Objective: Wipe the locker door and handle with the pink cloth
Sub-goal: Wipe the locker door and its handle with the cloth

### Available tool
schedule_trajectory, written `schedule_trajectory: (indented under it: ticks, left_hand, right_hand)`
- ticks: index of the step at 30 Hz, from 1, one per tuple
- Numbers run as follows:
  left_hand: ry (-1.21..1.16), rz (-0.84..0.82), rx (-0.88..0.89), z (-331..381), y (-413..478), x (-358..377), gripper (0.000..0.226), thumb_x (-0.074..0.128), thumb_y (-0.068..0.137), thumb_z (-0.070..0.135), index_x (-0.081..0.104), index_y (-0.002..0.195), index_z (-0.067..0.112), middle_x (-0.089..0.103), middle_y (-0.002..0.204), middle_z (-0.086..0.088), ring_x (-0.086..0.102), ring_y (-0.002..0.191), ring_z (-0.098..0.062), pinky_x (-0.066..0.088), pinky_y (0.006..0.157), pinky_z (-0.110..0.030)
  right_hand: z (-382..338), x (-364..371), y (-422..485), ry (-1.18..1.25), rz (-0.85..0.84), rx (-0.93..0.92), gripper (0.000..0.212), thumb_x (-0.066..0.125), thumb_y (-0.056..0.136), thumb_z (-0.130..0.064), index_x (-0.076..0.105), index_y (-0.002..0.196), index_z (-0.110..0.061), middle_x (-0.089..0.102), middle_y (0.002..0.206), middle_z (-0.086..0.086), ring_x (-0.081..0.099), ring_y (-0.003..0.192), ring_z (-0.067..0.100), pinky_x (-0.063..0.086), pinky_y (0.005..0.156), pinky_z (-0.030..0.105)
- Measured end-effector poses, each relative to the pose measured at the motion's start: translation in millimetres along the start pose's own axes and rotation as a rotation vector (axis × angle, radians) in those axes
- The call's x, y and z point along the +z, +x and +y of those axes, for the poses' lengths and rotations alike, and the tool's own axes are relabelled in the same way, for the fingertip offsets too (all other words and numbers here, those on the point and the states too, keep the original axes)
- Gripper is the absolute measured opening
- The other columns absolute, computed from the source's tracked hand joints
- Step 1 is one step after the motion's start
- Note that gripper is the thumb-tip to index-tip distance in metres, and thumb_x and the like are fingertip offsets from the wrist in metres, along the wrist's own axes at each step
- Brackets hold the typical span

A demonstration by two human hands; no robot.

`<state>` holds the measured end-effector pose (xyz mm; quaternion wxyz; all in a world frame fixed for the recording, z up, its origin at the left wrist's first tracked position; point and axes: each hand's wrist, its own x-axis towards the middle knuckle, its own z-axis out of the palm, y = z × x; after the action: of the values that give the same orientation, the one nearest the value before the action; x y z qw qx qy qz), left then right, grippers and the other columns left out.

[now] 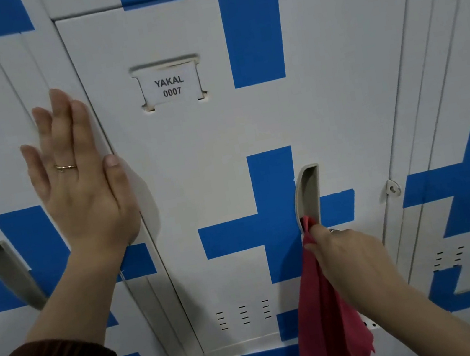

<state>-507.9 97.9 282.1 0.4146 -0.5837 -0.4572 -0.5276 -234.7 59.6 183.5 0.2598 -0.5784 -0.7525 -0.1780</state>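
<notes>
Your right hand (345, 249) pinches the pink cloth (325, 318) into the handle (308, 193); left hand (78, 179) lies flat, released; locker door (222, 148) seemingly unwiped.

Door (338, 98) face is unobstructed from 12 to 3 o'clock, past the raised label (170, 86). Left hand (80, 188) lies flat across its 9 o'clock edge. Right hand (352, 254), gripping the cloth (322, 318), fills the handle's (307, 190) lower end at 5 o'clock.

Matt painted locker door (195, 169), probably metal; soft pink cloth (322, 318)
</notes>
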Motion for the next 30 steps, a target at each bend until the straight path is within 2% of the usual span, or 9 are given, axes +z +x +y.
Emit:
schedule_trajectory:
  ticks: [4,7,10,13,16,20,23,26,30]
  left_hand:
    - [-0.035,-0.001,-0.007,-5,-2,4,0.051,0.017,0.100,0.028,0.019,0.146,0.006,0.022,0.151,-0.020,0.011,0.142,-0.022,0.006,0.114,-0.053]
    - [-0.027,-0.007,-0.028,-2,0,1,0.052,0.018,0.100,0.029,0.019,0.147,0.007,0.022,0.151,-0.018,0.005,0.142,-0.014,0.003,0.115,-0.045]
    - [-0.056,-0.052,-0.110,14,3,-7,0.054,0.025,0.097,0.025,0.019,0.146,0.004,0.018,0.153,-0.018,0.004,0.143,-0.017,-0.003,0.115,-0.038]
    - [-0.146,-0.222,-0.239,43,-5,-17,0.064,0.029,0.092,0.029,0.006,0.148,0.008,0.000,0.157,-0.008,-0.005,0.144,-0.022,-0.009,0.115,-0.031]
    - [-0.311,-0.417,-0.220,84,-40,-26,0.065,0.028,0.093,0.034,0.000,0.148,0.016,-0.008,0.156,0.005,-0.009,0.144,-0.016,0.001,0.118,-0.039]
    - [-0.719,-0.608,-0.285,133,-81,-36,0.059,0.030,0.095,0.047,0.011,0.148,0.030,0.017,0.155,0.013,0.016,0.141,-0.004,0.014,0.113,-0.015]
    - [-0.985,-0.667,-0.477,145,-80,-35,0.054,0.036,0.090,0.058,0.019,0.140,0.047,0.039,0.139,0.030,0.037,0.129,0.006,0.029,0.105,-0.011]
    - [-1.219,-0.724,-0.669,149,-73,-29,0.041,0.054,0.091,0.039,0.042,0.130,0.037,0.062,0.112,0.023,0.056,0.109,0.001,0.043,0.090,-0.013]
    - [-1.361,-0.825,-0.808,157,-66,-26,0.027,0.058,0.079,0.024,0.066,0.103,0.015,0.071,0.086,0.003,0.066,0.086,-0.008,0.049,0.076,-0.015]
  right_hand:
    - [3,-9,-3,0.143,-0.036,-0.021,0.026,0.085,0.058,-0.011,0.061,0.067,-0.008,0.042,0.036,-0.005,0.025,0.028,0.008,0.001,0.041,0.008]
    - [7,-23,0,0.434,-0.160,0.092,0.019,0.065,0.084,-0.021,0.054,0.068,-0.021,0.044,0.047,-0.008,0.038,0.041,0.007,0.027,0.041,0.017]
    - [7,-41,3,0.722,-0.165,0.163,0.016,0.064,0.084,-0.019,0.061,0.069,-0.014,0.054,0.057,-0.002,0.049,0.057,0.007,0.040,0.055,0.017]
    - [1,-56,12,0.898,-0.140,0.195,0.011,0.057,0.088,-0.015,0.060,0.079,-0.010,0.056,0.071,0.004,0.049,0.066,0.010,0.041,0.060,0.022]
    - [-10,-68,20,1.128,-0.146,0.257,0.015,0.043,0.094,-0.015,0.055,0.090,-0.007,0.049,0.074,0.008,0.049,0.068,0.017,0.044,0.062,0.033]
    - [-18,-67,22,1.153,-0.116,0.166,0.018,0.039,0.097,-0.017,0.052,0.096,-0.005,0.046,0.072,0.008,0.046,0.067,0.022,0.045,0.064,0.044]
    - [-14,-66,20,1.136,-0.133,0.114,0.015,0.042,0.096,-0.012,0.054,0.093,-0.004,0.050,0.069,0.008,0.048,0.063,0.021,0.046,0.060,0.043]
    - [-1,-69,17,1.144,-0.167,0.101,0.016,0.046,0.094,-0.006,0.062,0.092,-0.008,0.056,0.067,0.012,0.050,0.056,0.021,0.045,0.048,0.030]
    - [14,-75,10,1.090,-0.166,0.079,0.027,0.052,0.091,-0.007,0.070,0.091,-0.027,0.068,0.072,0.013,0.059,0.059,0.032,0.050,0.053,0.032]
